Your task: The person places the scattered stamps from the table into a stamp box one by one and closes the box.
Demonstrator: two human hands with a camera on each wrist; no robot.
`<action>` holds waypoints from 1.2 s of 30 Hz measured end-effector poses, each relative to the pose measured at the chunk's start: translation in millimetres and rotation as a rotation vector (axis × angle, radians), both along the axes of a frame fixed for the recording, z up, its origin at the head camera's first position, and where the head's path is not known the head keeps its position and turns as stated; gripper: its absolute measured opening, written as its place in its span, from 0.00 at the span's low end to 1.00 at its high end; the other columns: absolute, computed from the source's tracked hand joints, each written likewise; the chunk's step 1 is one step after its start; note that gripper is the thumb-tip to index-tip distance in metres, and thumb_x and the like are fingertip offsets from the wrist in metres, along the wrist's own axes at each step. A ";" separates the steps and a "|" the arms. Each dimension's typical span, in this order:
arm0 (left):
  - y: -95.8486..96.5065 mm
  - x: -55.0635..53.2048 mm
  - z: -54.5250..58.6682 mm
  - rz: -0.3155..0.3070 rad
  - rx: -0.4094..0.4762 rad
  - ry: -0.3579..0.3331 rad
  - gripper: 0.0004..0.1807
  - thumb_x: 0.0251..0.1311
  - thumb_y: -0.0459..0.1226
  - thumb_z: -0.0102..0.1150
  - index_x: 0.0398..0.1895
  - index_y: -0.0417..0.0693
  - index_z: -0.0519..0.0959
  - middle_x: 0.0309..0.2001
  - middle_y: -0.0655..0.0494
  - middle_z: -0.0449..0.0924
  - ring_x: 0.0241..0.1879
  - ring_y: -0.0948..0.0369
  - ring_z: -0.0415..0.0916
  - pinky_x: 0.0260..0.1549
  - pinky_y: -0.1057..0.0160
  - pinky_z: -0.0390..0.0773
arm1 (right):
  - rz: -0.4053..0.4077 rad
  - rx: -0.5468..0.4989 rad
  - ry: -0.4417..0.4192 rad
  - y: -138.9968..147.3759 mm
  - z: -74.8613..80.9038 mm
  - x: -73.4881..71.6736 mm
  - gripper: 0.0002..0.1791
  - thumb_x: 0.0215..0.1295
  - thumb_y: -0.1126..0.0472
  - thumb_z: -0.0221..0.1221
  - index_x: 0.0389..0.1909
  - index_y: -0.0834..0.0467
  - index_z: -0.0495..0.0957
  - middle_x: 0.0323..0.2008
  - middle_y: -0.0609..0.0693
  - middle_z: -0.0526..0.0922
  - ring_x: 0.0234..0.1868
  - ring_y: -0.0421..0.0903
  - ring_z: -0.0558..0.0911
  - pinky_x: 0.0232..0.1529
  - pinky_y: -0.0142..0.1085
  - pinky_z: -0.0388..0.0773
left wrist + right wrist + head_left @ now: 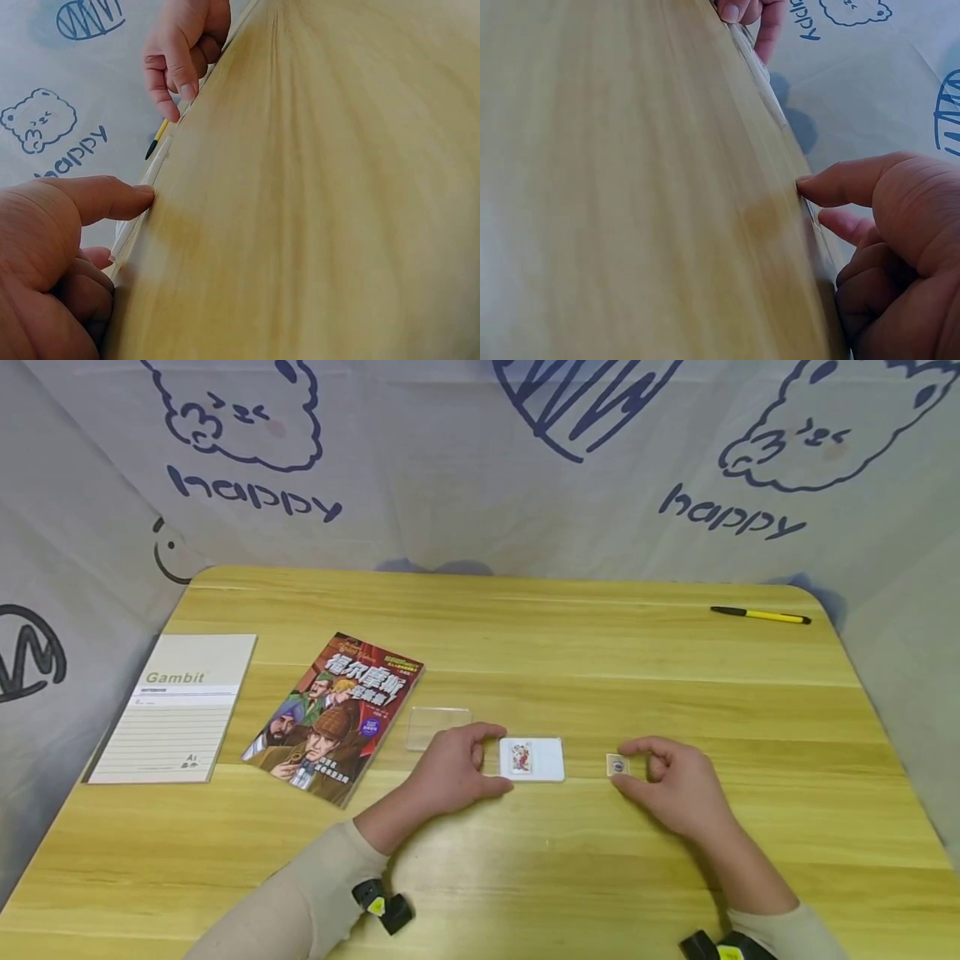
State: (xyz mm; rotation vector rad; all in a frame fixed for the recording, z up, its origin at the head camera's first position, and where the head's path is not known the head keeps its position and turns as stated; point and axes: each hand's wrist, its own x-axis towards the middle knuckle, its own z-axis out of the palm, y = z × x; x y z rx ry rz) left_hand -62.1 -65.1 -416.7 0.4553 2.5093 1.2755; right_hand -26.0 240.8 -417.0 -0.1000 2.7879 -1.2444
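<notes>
A flat white rectangular case (pixel 544 761) lies on the table, with a small colourful picture piece (pixel 521 757), like a tiny playing card, on its left half. The thumb and forefinger of my left hand (pixel 455 768) hold the case at the upper and lower edges of its left end. To the right, my right hand (pixel 678 782) pinches a small square piece (pixel 617 765) with a dark round mark, thumb below and forefinger above. A clear plastic lid (pixel 438 727) lies behind the left hand. Both wrist views look along the tabletop, so the pieces show only edge-on.
Left of the hands lies a comic-style book (pixel 337 718) with a red cover. Farther left is a lined Gambit notebook (pixel 174 710). A yellow and black pen (pixel 761 615) rests at the back right. A printed cloth (pixel 450 468) hangs behind the table (pixel 570 877).
</notes>
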 end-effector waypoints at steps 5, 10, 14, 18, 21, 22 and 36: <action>-0.6 0.1 -0.6 0.003 0.008 0.001 0.36 0.43 0.35 0.81 0.59 0.37 0.78 0.17 0.60 0.65 0.17 0.66 0.60 0.19 0.65 0.64 | 0.010 0.015 -0.017 -1.0 0.7 -1.3 0.14 0.57 0.58 0.73 0.42 0.58 0.84 0.14 0.43 0.59 0.16 0.39 0.57 0.31 0.36 0.68; -0.5 0.4 -0.2 0.001 0.010 0.006 0.36 0.43 0.35 0.81 0.58 0.37 0.78 0.17 0.60 0.65 0.17 0.66 0.60 0.19 0.65 0.64 | 0.020 0.007 0.007 -0.2 -0.6 -0.7 0.12 0.57 0.58 0.73 0.40 0.56 0.84 0.14 0.43 0.58 0.16 0.39 0.58 0.32 0.37 0.68; -0.4 0.2 -0.5 -0.003 0.008 0.006 0.36 0.43 0.35 0.81 0.59 0.37 0.78 0.17 0.61 0.65 0.17 0.66 0.60 0.18 0.66 0.64 | 0.016 -0.029 0.056 0.3 -3.5 1.0 0.11 0.55 0.61 0.74 0.38 0.54 0.83 0.17 0.45 0.66 0.16 0.39 0.60 0.25 0.34 0.67; -0.5 -0.2 -1.3 -0.004 0.009 -0.003 0.36 0.43 0.36 0.81 0.60 0.38 0.77 0.17 0.61 0.64 0.17 0.67 0.59 0.18 0.66 0.64 | 0.003 -0.079 0.090 0.4 -5.6 2.7 0.12 0.53 0.63 0.76 0.37 0.52 0.84 0.30 0.48 0.80 0.14 0.38 0.62 0.15 0.33 0.62; -0.6 -0.7 -1.9 -0.004 0.008 -0.006 0.36 0.44 0.36 0.81 0.60 0.38 0.77 0.16 0.61 0.65 0.17 0.67 0.59 0.18 0.66 0.64 | 0.003 -0.094 0.099 0.4 -5.5 3.3 0.12 0.52 0.63 0.76 0.36 0.52 0.85 0.36 0.48 0.84 0.12 0.36 0.60 0.11 0.32 0.59; -0.6 -0.9 -2.1 -0.004 0.007 -0.005 0.36 0.44 0.36 0.81 0.60 0.38 0.77 0.17 0.61 0.65 0.17 0.67 0.59 0.18 0.66 0.64 | 0.005 -0.097 0.096 0.4 -5.3 3.4 0.12 0.53 0.63 0.76 0.37 0.52 0.85 0.36 0.48 0.85 0.11 0.36 0.59 0.10 0.32 0.59; -0.4 -1.3 -4.0 0.000 0.004 -0.004 0.36 0.43 0.36 0.81 0.59 0.38 0.78 0.17 0.61 0.65 0.17 0.67 0.60 0.18 0.66 0.64 | 0.030 -0.204 0.005 2.8 -4.8 3.6 0.16 0.51 0.63 0.77 0.41 0.54 0.85 0.28 0.50 0.83 0.11 0.36 0.56 0.09 0.32 0.55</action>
